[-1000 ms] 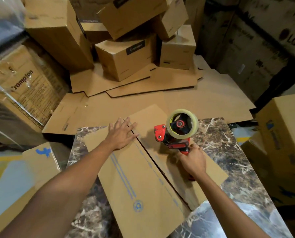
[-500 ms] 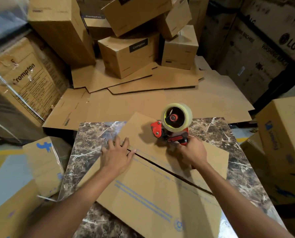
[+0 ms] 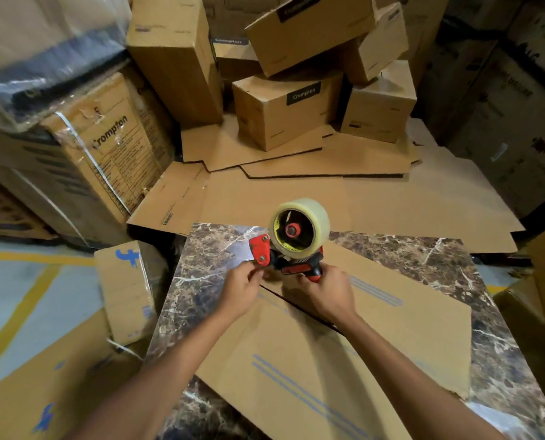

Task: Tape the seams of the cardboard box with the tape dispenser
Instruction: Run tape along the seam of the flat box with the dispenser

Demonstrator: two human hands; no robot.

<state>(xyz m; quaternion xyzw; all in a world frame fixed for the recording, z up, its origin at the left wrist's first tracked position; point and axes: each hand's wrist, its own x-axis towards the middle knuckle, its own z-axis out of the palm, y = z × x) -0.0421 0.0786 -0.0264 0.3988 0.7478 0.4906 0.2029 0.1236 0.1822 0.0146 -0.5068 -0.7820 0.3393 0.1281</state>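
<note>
- Right grip (image 3: 326, 295) is curled round the red-and-black handle of the tape dispenser (image 3: 298, 268), holding it upright over the far end of the flattened cardboard box (image 3: 296, 360).
- Left grip (image 3: 241, 289) has its fingers bent in a pinch at the lower edge of the dispenser's red front plate (image 3: 260, 249). Whether a tape end sits between them, I cannot tell.
- Both forearms reach in from the near edge, across the box.
- The box lies flat on the marble-patterned bench (image 3: 207, 258), with blue stripes printed on its face. Its open seam (image 3: 284, 301) shows as a dark slit running between the two hands.
- A clear tape roll (image 3: 314, 217) sits on top of the dispenser, above the bench's far edge.
- Left of the bench stands a small carton with a blue mark (image 3: 125, 290), on a grey floor with yellow lines (image 3: 17, 312).
- Beyond the bench, flattened cardboard sheets (image 3: 296, 192) cover the floor.
- Farther back is a loose pile of brown cartons (image 3: 284, 112), some labelled Crompton, and at left a film-wrapped carton (image 3: 106, 154).
</note>
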